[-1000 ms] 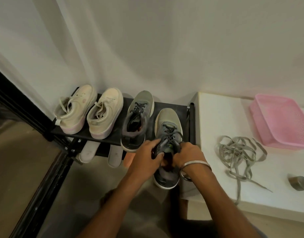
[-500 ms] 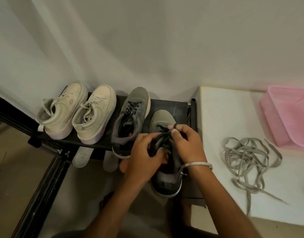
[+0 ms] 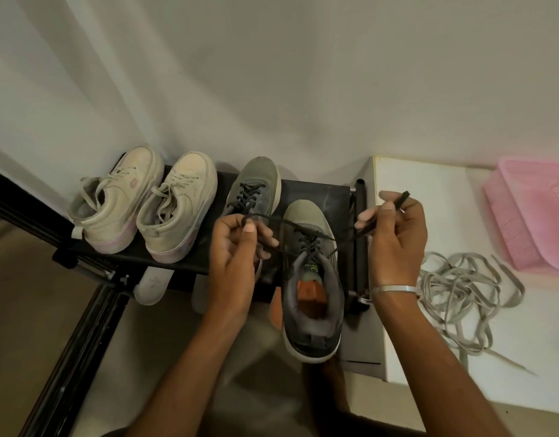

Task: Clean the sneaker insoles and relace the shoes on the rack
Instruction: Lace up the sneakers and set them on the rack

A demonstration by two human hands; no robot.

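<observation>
Now both hands pinch the dark shoelace [image 3: 313, 230] ends, spread apart over the grey sneaker [image 3: 313, 279], whose heel overhangs the black rack [image 3: 319, 190]: left hand [image 3: 237, 257] left of it, right hand [image 3: 395, 238] right. 2nd grey sneaker [image 3: 256, 187] and 2 cream sneakers [image 3: 145, 200] sit on the rack. Loose grey laces [image 3: 461, 294] lie on the white table [image 3: 429, 190].

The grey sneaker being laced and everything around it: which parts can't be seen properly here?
- Head view: the other grey sneaker has its heel hidden behind the left hand.
- The white insoles under the rack are mostly covered by its shelf.
- The pink basket is cut off by the right edge.
- The green tongue label on the grey sneaker is too small to read.
- The right hand hides part of the dark lace.
</observation>
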